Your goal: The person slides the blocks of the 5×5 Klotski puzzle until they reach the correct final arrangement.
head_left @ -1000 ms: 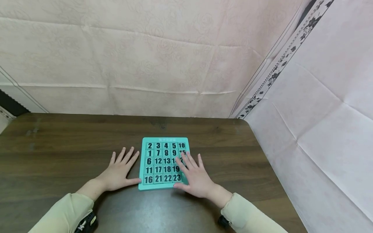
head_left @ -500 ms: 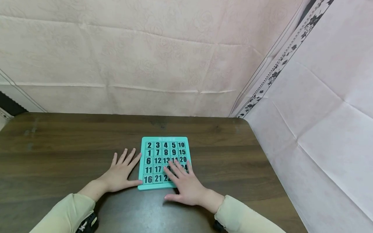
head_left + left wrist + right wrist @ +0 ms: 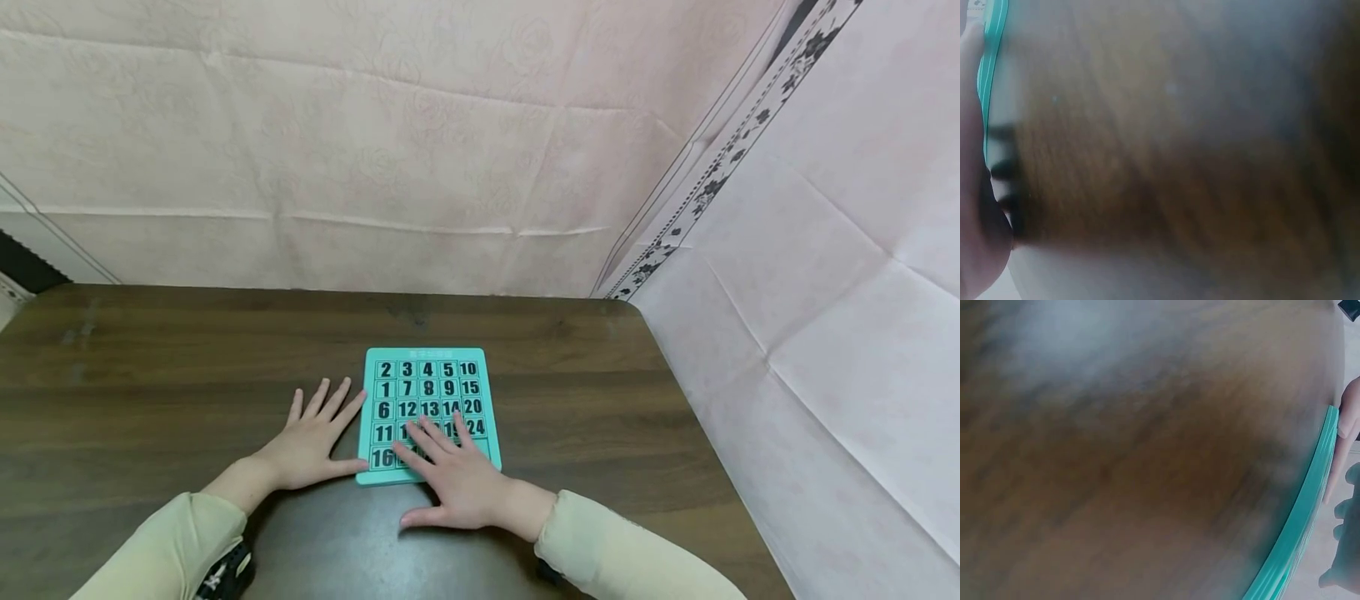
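Head view: left hand (image 3: 303, 450) lies flat, bracing the number puzzle (image 3: 427, 412); right hand's (image 3: 453, 479) straight fingers (image 3: 431, 437) should press its tiles lightly.

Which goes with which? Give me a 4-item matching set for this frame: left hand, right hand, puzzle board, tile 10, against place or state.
Column A:
1. left hand
2. right hand
3. puzzle board
4. tile 10

Column B:
a. far right corner of the grid
b. flat on the table, thumb at the board's left edge
c. fingers spread over the near tile rows
d. teal, lying flat on the dark wood

Pairs: 1-b, 2-c, 3-d, 4-a
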Action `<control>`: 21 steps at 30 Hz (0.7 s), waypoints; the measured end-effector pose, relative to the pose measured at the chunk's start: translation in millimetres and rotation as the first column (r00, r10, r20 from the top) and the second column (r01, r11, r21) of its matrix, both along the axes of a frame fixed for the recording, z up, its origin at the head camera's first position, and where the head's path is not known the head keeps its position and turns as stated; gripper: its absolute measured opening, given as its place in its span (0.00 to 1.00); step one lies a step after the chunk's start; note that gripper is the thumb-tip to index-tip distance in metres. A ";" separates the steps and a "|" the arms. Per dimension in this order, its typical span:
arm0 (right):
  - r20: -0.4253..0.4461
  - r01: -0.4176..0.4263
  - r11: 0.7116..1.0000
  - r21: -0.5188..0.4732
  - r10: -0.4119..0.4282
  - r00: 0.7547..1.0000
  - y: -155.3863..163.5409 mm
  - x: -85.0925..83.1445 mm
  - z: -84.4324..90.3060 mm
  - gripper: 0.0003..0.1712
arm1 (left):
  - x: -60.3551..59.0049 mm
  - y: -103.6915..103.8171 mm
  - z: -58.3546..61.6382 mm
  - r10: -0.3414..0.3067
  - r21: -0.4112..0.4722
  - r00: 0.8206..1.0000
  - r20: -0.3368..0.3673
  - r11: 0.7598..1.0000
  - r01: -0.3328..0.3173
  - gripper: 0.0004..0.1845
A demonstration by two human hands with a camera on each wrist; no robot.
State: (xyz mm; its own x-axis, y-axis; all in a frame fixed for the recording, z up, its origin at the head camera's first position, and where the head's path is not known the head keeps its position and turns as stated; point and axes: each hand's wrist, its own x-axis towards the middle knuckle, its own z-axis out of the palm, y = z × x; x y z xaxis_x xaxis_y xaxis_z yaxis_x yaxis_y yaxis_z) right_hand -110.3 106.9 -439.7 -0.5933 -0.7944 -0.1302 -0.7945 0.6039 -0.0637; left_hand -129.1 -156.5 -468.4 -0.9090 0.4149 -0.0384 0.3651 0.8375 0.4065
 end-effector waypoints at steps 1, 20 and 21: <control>0.005 -0.002 1.000 0.000 0.002 1.000 -1.2 -0.2 0.0 0.50 | -0.2 -0.1 0.1 0.000 -0.001 1.000 0.000 1.000 0.000 0.54; 0.029 0.025 1.000 -0.003 -0.025 0.999 -1.7 -9.7 0.0 0.50 | -1.3 -0.4 1.4 -0.003 -0.001 1.000 0.008 1.000 0.003 0.53; 0.033 0.045 0.999 -0.006 -0.045 0.998 1.2 -12.4 1.0 0.50 | -1.4 -0.4 1.2 -0.003 -0.001 1.000 0.008 1.000 0.003 0.53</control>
State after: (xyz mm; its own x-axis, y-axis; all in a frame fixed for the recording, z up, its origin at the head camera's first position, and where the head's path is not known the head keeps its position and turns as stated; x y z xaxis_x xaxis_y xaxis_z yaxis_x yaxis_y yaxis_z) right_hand -122.6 108.1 -438.7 -0.6240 -0.7679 -0.1449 -0.7639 0.6384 -0.0939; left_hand -130.5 -156.9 -467.2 -0.9073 0.4179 -0.0464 0.3644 0.8366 0.4090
